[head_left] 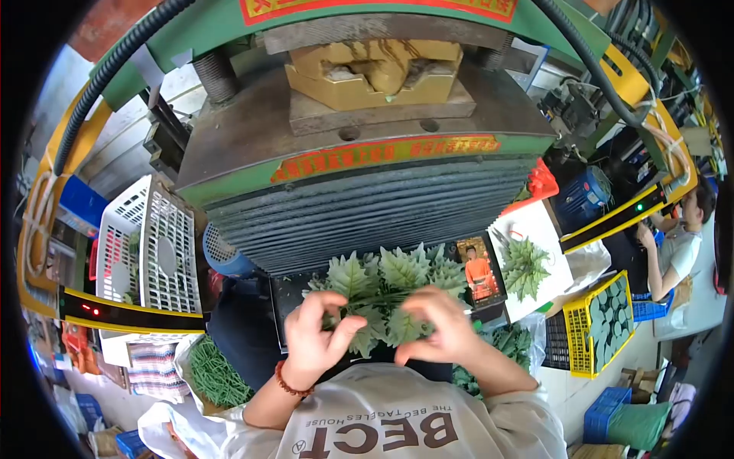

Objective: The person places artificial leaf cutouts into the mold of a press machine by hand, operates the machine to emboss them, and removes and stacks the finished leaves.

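Observation:
Green jagged-edged artificial leaves (403, 268) lie in a cluster on the dark ledge in front of me, their thin stems crossing between my hands. My left hand (315, 336), with a beaded bracelet at the wrist, is at the cluster's left side; its thumb and curled fingers are apart. On the right side, my right hand (445, 330) has its thumb and index finger spread around the leaves. Both hands are close to the stems, and I see nothing plainly gripped. A phone (480, 271) showing a person in orange stands just right of the cluster.
A green press with a brass-coloured mould (375, 75) rises ahead. More leaves (524, 268) lie on a white board (549, 246). White crates (170, 249) and a bundle of green stems (218, 371) are left; a yellow crate (582, 340) and a seated person (677, 256) are right.

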The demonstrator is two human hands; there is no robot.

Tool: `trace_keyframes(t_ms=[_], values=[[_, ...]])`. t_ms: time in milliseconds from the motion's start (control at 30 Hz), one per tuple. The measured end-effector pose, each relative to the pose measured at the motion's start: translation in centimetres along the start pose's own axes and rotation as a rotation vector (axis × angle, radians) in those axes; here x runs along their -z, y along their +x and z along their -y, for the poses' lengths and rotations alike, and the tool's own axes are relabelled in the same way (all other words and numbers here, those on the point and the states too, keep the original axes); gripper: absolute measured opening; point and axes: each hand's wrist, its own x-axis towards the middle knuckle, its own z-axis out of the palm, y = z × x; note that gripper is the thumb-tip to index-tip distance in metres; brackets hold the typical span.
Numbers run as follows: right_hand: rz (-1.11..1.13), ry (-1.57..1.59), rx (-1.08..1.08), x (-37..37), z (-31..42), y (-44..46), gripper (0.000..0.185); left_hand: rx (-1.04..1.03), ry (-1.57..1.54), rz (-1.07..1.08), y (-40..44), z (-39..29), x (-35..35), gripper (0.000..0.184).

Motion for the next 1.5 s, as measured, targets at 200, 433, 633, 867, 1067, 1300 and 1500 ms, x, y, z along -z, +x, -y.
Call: trace_keyframes(t_ms=[200,433,633,867,1067,1300,1500], values=[[0.136,0.738,-0.494,-3.1,0.3,1.7,0.031,0.409,-0.834,0.139,2.3,-2.3,0.3,0.017],[0.223,0.871,-0.45,-2.6,-1.1,2.3,0.024,0.409,-0.724,0.174,1.2,1.0,1.7,0.006],[0.294,0.61,-0.264,-0.8,-2.4,4.5,0.019,0.319,-0.548,0.294,1.3,0.7,2.3,0.007],[0.141,0.581,-0.339,0.1,0.9,3.9,0.013,0.388,-0.703,0.136,0.5,1.7,2.2,0.013],[0.149,0.431,-0.064,-0.8,0.5,4.2,0.012,0.355,-0.901,0.174,0.1,2.4,0.9,0.015],[0.053,0.506,0.025,0.0,2.1,3.7,0.011,0.4,-0.608,-0.333,2.3,4.7,2.0,0.008],[0.063,0.201,0.059,-1.0,0.6,5.4,0.011,0.303,-0.49,0.112,2.5,1.6,3.7,0.024]])
